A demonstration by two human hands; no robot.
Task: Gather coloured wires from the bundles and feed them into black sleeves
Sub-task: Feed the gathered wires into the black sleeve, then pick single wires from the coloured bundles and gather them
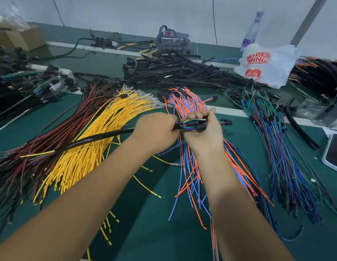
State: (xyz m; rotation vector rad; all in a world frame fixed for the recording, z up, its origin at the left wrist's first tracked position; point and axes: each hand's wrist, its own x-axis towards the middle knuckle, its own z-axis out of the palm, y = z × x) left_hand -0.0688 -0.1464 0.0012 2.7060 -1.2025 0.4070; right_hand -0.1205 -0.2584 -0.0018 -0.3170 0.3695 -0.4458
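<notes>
Both hands meet above the middle of the green desk [148, 219]. The left hand [155, 133] is closed around the end of a black sleeve [100, 137], which runs away from it to the left, slanting down across the yellow wire bundle [92, 147]; a few coloured wire tips poke out of the sleeve's far end. The right hand [202, 132] sits just beside the left, fingers curled around a small bunch of coloured wires [188, 123] with black connectors [225, 122], the connectors sticking out to its right. The short gap between the 2 hands shows green, blue and red strands entering the sleeve mouth. Under the right hand fans the orange and blue wire bundle [184, 102]. A dark red bundle [56, 129] lies left of the yellow one, and a green, blue and purple bundle [277, 157] lies well to the right. A pile of black sleeves [173, 70] rests farther back, beside a white plastic bag [265, 65]. A phone [335, 153] lies at the right edge.
</notes>
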